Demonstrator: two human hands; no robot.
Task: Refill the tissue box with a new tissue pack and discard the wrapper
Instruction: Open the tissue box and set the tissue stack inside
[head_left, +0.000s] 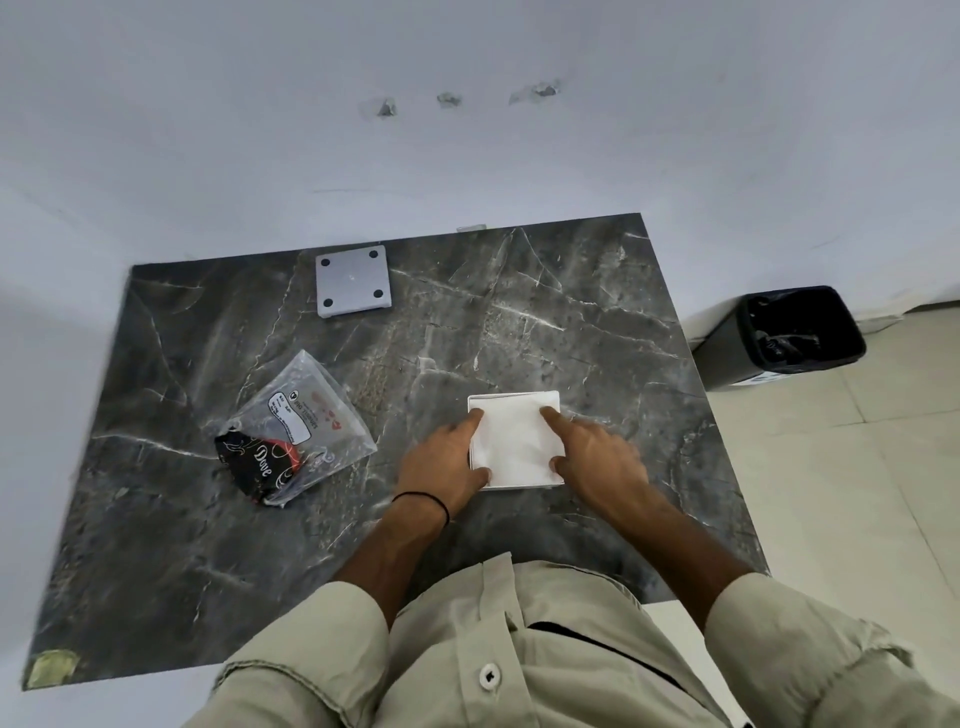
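Note:
A white stack of tissues (514, 436) fills the open white tissue box (519, 487) on the dark marble table. My left hand (447, 462) grips the stack's left side, index finger on top, thumb at the near edge. My right hand (597, 457) presses on the right side, index finger stretched over the tissues. The clear plastic wrapper (306, 421), with a black and red printed end, lies empty to the left. A grey square lid (353, 280) with black corner pads lies upside down at the back of the table.
A black waste bin (784, 338) with a dark liner stands on the tiled floor to the right of the marble table (571, 322). A grey wall runs behind the table and along its left side. A yellowish patch (52, 667) marks the table's near left corner.

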